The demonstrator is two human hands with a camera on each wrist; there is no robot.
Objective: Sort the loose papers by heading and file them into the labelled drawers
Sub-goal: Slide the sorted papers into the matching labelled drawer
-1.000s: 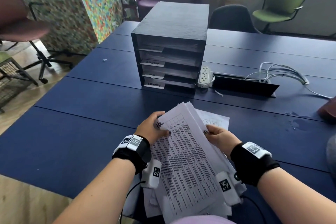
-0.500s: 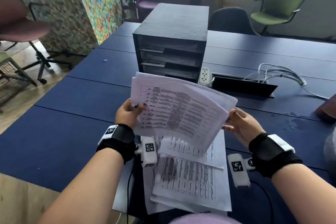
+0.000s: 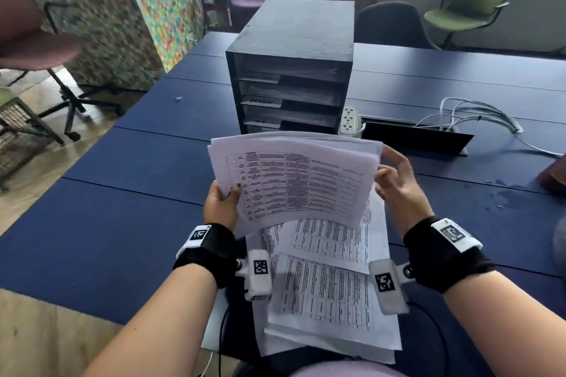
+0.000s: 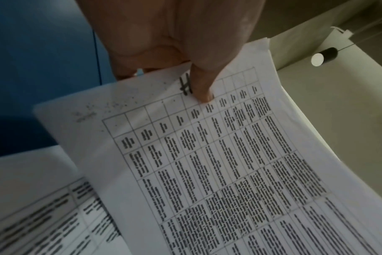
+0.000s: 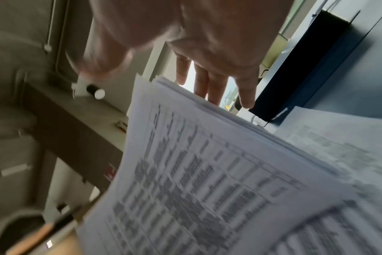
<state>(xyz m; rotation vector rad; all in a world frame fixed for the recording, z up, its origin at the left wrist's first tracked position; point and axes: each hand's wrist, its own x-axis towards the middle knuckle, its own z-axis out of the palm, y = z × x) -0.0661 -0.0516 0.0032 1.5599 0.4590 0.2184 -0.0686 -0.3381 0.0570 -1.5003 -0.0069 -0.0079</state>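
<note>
Sorting barely begun: left hand pinches paper stack, right hand open beside; drawers await, sheets on table.

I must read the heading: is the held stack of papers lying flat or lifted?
Lifted: the stack of papers curves above the table, pinched by the left hand.

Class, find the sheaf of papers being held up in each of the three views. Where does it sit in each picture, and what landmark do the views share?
Head: the held sheaf sits at centre, between the left hand and the right hand.
Left wrist: it fills the centre and lower right, pinched under the thumb.
Right wrist: it runs from centre to the bottom, below the fingers.
Shared landmark: the blue table.
</note>
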